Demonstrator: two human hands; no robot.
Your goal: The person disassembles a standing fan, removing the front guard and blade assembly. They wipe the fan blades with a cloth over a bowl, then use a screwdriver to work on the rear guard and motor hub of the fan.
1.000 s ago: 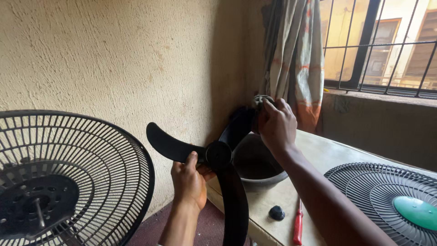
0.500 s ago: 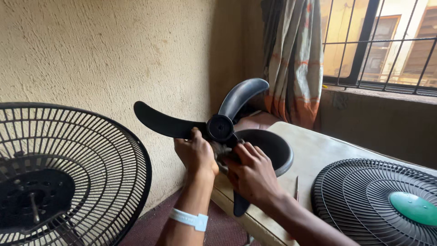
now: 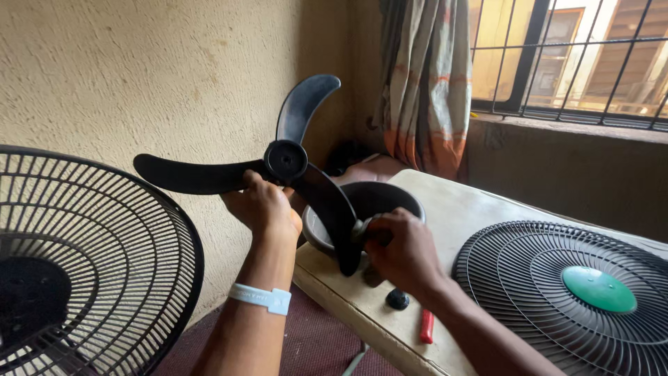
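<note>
At far left, a black wire fan guard [image 3: 76, 264], rear half with the motor hub inside, standing apart from the hands. Next, left hand [image 3: 263, 209] closed around the black three-bladed fan blade [image 3: 285, 161] just under its round hub, held up in the air before the wall. Likely light, stiff plastic, smooth and a bit slippery; thin blade tips probably prone to cracking, so best gripped near the hub. Right hand [image 3: 402, 252] clamped on the lower blade with a small cloth or pad, hard to tell which. Behind, a dark bowl [image 3: 390, 198] on the table [image 3: 473, 209], contents hidden. Further right, a black knob [image 3: 397, 299], a red tool handle [image 3: 426, 326], and a front grille [image 3: 577, 292] with green centre.
</note>
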